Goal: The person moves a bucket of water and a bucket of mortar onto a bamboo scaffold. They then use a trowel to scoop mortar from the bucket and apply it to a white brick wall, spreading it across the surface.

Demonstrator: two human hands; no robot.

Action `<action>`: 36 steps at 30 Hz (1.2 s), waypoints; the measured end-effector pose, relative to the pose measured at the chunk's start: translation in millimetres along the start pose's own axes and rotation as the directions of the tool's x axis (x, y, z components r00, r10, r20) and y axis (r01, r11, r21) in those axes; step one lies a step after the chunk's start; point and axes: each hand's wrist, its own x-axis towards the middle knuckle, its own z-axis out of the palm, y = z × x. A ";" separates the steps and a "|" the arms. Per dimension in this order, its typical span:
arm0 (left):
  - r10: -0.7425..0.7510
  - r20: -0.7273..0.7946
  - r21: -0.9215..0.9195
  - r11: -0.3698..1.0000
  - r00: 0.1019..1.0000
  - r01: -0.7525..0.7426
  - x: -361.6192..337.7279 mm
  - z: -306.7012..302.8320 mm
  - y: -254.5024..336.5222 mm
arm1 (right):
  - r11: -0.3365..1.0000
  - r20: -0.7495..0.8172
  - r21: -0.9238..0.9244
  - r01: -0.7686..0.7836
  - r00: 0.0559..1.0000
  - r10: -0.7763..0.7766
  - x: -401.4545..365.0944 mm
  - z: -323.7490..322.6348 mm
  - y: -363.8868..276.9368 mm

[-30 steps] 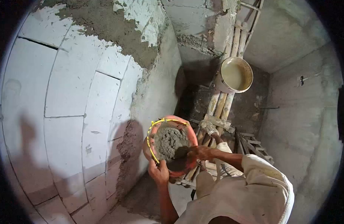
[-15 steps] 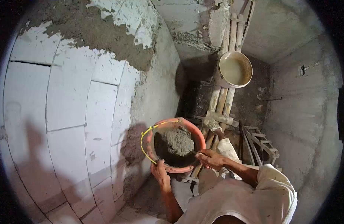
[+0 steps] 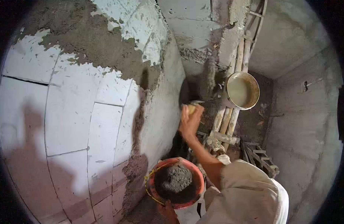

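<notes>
The trowel [image 3: 193, 107] had left the pan [image 3: 200, 184] within the last 1 second. It had been digging in the mortar [image 3: 175, 178]; now the right hand [image 3: 189, 121] held it up at the inner corner of the block wall [image 3: 67, 112]. Judged from that, scooping was over and a load was being laid on the wall.

The right grip was closed round the yellow handle. Only a sliver of metal showed above the fist, so the long axis seemed to run up and right toward the corner, with the blade mostly hidden.

The pan sat lower in view than before, mouth up and still part full. The left hand [image 3: 167, 209] closed on its near rim, half cut off by the frame edge. Beyond, a bucket [image 3: 227, 89] rested on bamboo poles [image 3: 226, 121].
</notes>
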 end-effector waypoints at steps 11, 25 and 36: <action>-0.397 -0.151 -0.187 0.911 0.905 0.368 -57.4 -33.5 95.6 | 0.550 0.643 0.761 -0.345 0.514 -0.567 -45.7 -82.6 -333.2; 0.254 0.115 -0.206 0.952 0.960 -0.227 -65.6 -97.5 98.1 | 0.701 0.973 -0.187 0.688 0.031 0.230 -159.3 -288.2 -30.1; 0.307 0.146 -0.173 0.944 0.940 -0.282 -59.4 -112.6 116.2 | 0.915 0.912 -0.369 -0.162 -0.253 0.322 -153.0 -321.0 -38.7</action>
